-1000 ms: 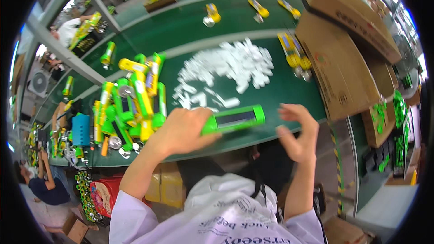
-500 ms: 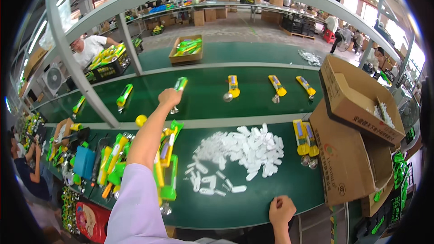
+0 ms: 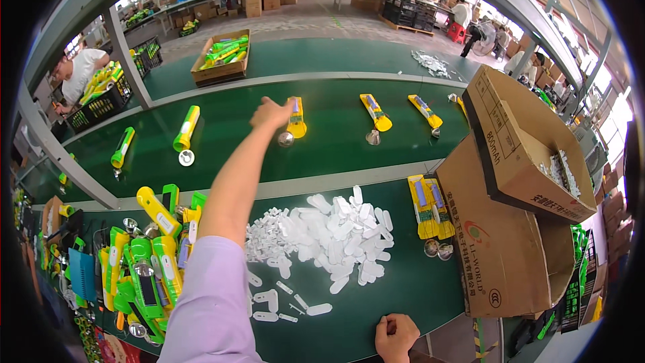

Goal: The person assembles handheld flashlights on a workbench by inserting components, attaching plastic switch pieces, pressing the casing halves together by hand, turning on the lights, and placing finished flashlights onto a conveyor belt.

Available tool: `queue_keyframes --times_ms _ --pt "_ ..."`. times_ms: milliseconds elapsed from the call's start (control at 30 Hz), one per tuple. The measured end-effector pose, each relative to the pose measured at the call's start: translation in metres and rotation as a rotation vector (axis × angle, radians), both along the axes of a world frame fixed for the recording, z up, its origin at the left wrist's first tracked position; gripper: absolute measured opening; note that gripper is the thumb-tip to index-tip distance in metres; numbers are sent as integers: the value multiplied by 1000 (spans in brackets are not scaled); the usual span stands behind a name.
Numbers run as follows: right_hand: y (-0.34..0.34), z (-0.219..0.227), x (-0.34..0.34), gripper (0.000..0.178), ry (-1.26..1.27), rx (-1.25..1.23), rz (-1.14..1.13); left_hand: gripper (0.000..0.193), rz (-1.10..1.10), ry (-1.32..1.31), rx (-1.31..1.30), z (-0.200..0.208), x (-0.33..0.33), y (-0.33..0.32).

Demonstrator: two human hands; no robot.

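Observation:
My left hand (image 3: 272,114) reaches out over the green belt, fingers apart. Its fingertips are at the upper left edge of an open yellow flashlight shell (image 3: 297,121) with a purple part inside and a silver reflector (image 3: 285,139) at its lower end; whether they touch it I cannot tell. Left of the hand lies a yellow-green flashlight (image 3: 187,129), its reflector beside it. More open yellow shells (image 3: 376,113) lie farther right along the belt. My right hand (image 3: 396,337) is closed in a fist at the bench's near edge, with nothing visible in it.
White plastic pieces (image 3: 342,235) are heaped on the green bench. Left of my forearm is a pile of yellow and green flashlights (image 3: 141,262). Two yellow shells (image 3: 422,208) lie beside stacked cardboard boxes (image 3: 497,249). Beyond the belt stand a carton (image 3: 222,74) and a person (image 3: 84,70).
My left hand has left the green-yellow flashlight it was on and moved right to the yellow shell. That flashlight now lies left of the hand. The view has shifted; my right fist stays closed.

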State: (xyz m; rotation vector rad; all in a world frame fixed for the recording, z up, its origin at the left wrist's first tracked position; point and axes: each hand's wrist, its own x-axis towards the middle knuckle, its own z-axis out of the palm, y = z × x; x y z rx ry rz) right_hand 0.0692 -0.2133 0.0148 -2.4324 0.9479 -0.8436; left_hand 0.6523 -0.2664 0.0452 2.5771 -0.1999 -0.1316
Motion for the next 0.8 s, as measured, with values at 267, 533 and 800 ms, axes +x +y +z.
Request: queue_keyframes --times_ms 267,533,800 --pt "-4 -11 1 13 -83 0 37 91 24 -36 126 -10 -32 -30" --pt "-1 2 -3 7 10 -51 -5 85 18 -71 2 -21 -34 -31" --pt "3 1 1 7 14 11 18 65 10 -53 -26 -17 -38 -17"
